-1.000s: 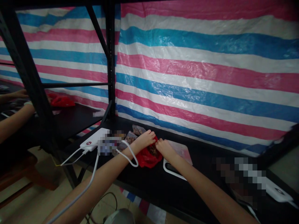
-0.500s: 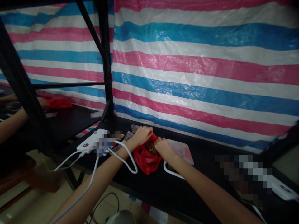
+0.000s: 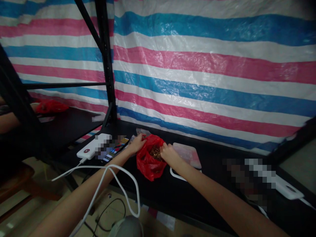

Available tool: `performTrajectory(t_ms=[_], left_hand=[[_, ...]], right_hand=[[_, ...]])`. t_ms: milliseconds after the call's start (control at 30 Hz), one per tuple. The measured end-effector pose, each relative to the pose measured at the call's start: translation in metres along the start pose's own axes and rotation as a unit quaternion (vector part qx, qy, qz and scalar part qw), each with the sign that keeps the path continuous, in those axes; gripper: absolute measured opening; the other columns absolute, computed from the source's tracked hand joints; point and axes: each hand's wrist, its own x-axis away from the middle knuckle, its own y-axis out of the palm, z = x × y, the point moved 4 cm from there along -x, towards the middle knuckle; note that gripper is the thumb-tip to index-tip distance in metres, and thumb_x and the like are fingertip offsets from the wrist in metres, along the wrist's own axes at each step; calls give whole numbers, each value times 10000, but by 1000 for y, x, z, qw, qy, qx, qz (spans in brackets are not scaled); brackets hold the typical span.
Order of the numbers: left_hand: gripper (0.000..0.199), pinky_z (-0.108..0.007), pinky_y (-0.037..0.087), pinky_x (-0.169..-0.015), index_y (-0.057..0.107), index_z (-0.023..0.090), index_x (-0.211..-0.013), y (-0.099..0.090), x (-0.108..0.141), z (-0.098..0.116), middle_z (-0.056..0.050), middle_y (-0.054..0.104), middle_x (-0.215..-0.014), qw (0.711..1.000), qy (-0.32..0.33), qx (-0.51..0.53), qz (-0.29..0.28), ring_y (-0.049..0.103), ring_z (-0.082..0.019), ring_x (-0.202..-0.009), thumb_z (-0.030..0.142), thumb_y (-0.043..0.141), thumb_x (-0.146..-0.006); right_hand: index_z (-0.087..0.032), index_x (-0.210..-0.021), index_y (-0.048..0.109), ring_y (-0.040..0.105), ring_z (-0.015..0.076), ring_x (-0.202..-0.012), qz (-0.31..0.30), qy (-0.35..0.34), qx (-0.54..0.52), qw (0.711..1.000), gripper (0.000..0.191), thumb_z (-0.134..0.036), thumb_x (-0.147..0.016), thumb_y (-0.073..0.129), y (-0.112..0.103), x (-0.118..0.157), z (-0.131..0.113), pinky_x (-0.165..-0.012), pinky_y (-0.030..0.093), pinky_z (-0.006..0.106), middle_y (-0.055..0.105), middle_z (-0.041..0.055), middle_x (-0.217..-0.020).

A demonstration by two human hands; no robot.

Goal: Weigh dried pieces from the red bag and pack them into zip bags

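A red plastic bag (image 3: 150, 169) sits on the black table with its mouth open upward. Inside lies a heap of small brass-coloured pieces (image 3: 155, 152), too small to name. My left hand (image 3: 137, 144) is closed at the bag's left rim, fingertips partly hidden against the plastic. On the opposite side, my right hand (image 3: 168, 153) pinches the rim beside the brass-coloured heap. Just behind my left hand lie small clear plastic bags (image 3: 142, 132). A flat pale translucent tray (image 3: 189, 154) rests beyond my right forearm.
A white power bank (image 3: 92, 146) and a phone (image 3: 110, 154) lie on the left; a white cable (image 3: 134, 174) loops over my left forearm. Another white device (image 3: 288, 190) is at right. Black rack post (image 3: 106, 65) stands left. At far left, another person's arm (image 3: 10, 123) reaches toward a red bag (image 3: 53, 106).
My left hand has moved from the bag's far rim to its left side, and the mouth is spread wider. My right hand stays at the right rim. The view has shifted slightly.
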Motion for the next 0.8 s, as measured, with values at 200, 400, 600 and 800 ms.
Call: performTrajectory(t_ms=[200, 400, 600, 800], left_hand=[[127, -267, 418, -701, 643, 152, -676, 14, 16, 5, -69, 664, -707, 976, 78, -187, -83, 607, -226, -754, 273, 629, -639], [118, -259, 420, -674, 656, 143, -687, 28, 14, 7, -30, 658, -680, 982, 95, -143, -85, 592, -191, -696, 213, 565, -662], [221, -261, 460, -695, 653, 112, -788, 36, 4, 10, -45, 679, -768, 994, 98, -12, -54, 602, -174, -727, 220, 470, -727], [228, -289, 464, -747, 660, 111, -818, 21, -4, 16, -59, 684, -794, 993, 90, 69, -12, 609, -190, -776, 249, 519, -702]], right_hand=[[-86, -895, 644, 518, 258, -873, 14, 5, -9, 1000, 214, -53, -809, 451, -2, 1, 1, -622, 408, 340, 630, 157, -970], [-81, -916, 628, 529, 258, -878, 12, 13, -28, 999, 206, -66, -816, 449, -6, 3, 2, -644, 416, 345, 630, 164, -960], [-87, -953, 602, 564, 250, -880, 0, 85, -106, 991, 208, -74, -814, 448, -16, -1, 0, -655, 430, 340, 627, 173, -946], [-116, -973, 569, 605, 222, -814, 13, 103, -156, 982, 223, -71, -781, 465, -18, 0, 4, -636, 420, 314, 638, 120, -941]])
